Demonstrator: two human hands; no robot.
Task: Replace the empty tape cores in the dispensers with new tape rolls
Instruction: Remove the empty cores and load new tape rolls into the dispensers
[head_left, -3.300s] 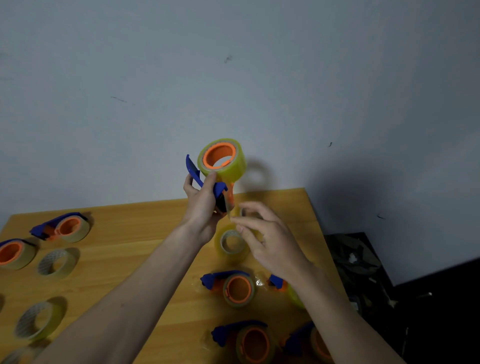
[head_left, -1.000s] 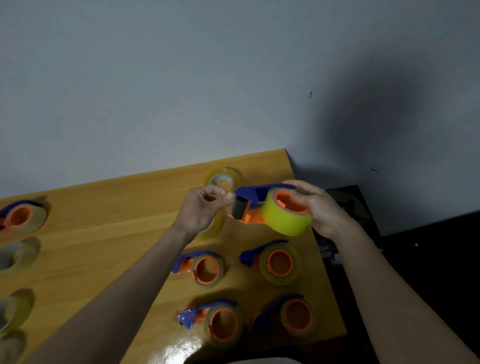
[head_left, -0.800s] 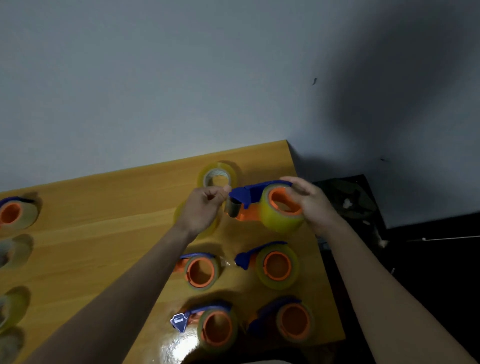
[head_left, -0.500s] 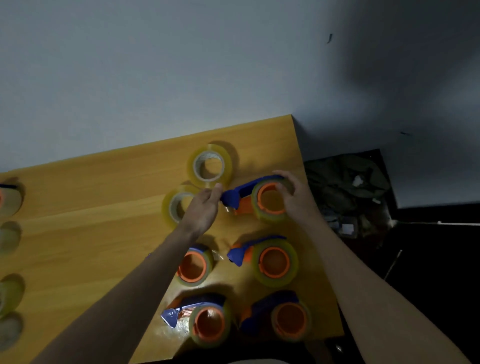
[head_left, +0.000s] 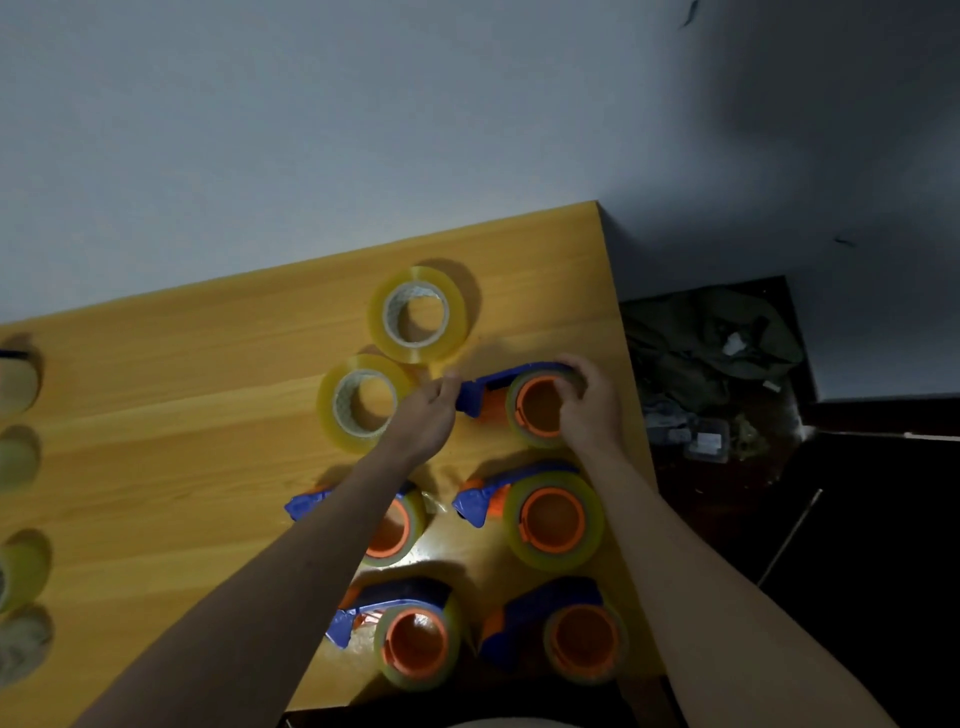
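Lowered onto the table (head_left: 208, 395), dispenser (head_left: 524, 400) seemingly in right hand's (head_left: 589, 402) grip.

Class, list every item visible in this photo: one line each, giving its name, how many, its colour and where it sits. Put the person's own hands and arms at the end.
Wooden table: one, yellow-brown, against the wall.
Loaded tape dispensers: five, blue and orange, at the table's right end; one under the hands, four nearer, e.g..
Loose tape rolls: two, clear yellowish, lying flat beyond and left of the dispensers.
Blurred rolls or dispensers: several, pale, at the table's left edge; count unclear.
Wall: one, grey-white, behind the table.
Dark clutter: greenish-black, on the floor to the right.
Left hand: touches the far dispenser's blue end.
Right hand: its grip is on that dispenser's roll.
Bare forearms: two, reaching from the bottom.
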